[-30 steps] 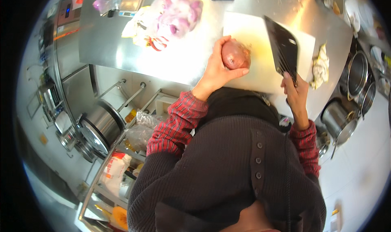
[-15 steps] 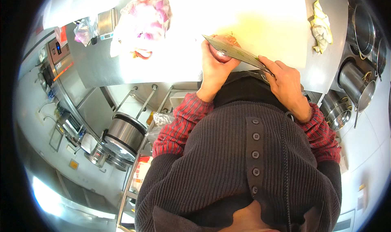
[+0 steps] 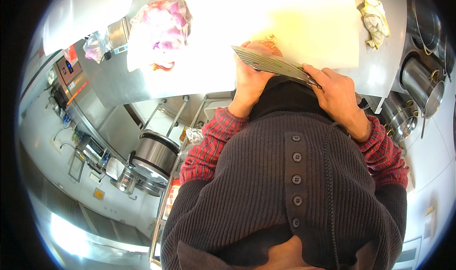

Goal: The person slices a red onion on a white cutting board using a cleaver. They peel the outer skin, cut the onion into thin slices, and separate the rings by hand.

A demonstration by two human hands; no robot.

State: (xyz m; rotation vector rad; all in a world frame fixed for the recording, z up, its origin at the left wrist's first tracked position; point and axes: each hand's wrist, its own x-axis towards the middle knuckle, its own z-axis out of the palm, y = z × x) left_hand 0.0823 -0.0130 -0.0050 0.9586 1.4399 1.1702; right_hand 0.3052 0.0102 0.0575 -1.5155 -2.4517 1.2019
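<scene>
My left hand (image 3: pixel 251 84) is wrapped around an onion (image 3: pixel 264 46) with reddish skin and dry root strands, over the near edge of the pale cutting board (image 3: pixel 313 13). My right hand (image 3: pixel 336 93) grips a broad-bladed knife (image 3: pixel 275 64), its handle mostly hidden in the fist. The blade slants across in front of the onion and reaches over the left fingers, hiding the onion's near side. Whether the edge touches the skin I cannot tell. A clear bag of purple onions (image 3: pixel 164 25) lies to the left, with a strip of reddish peel (image 3: pixel 163 67) beside it.
A crumpled pale cloth (image 3: pixel 375 21) lies right of the board on the steel table (image 3: pixel 107 82). A small scale (image 3: pixel 118 35) and a plastic bag (image 3: pixel 96 46) sit at the far left. Steel pots (image 3: pixel 420 82) stand on the right; a large pot (image 3: pixel 154 153) stands lower left.
The knife has turned so its flat face shows more broadly and covers the onion's near side, which was visible before. Both hands keep their hold. The whole view has shifted slightly.
</scene>
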